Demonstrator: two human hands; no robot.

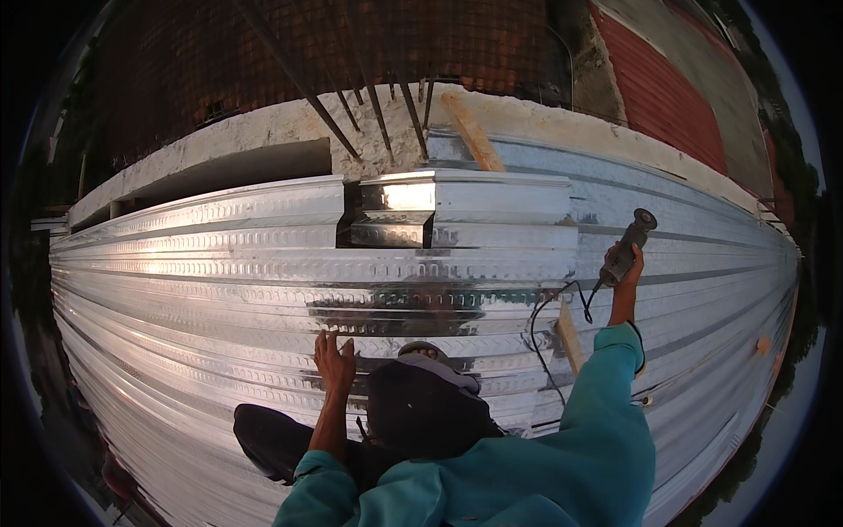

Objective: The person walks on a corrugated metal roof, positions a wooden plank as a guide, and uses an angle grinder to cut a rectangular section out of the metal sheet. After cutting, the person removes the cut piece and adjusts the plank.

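My right hand (630, 269) is wrapped round the dark body of an angle grinder (618, 263), held out to the right with its disc end pointing away from me. A black power cord (534, 338) trails from the tool and loops down over the ribbed metal decking sheets (263, 290). Over the decking to the left, my left hand (335, 360) has its fingers apart and nothing in them; whether it touches the metal I cannot tell. Ahead of me, a rectangular notch (386, 230) is cut in the sheets, with another shiny piece of decking showing in it.
Beyond the notch, steel rebars (378, 123) rise from a rough concrete beam (263, 119). A wooden plank (472, 132) leans at the beam; a wood strip (571, 341) lies near the cord. Past the beam is a lower level with rusty mesh (202, 75) and a red roof (672, 97).
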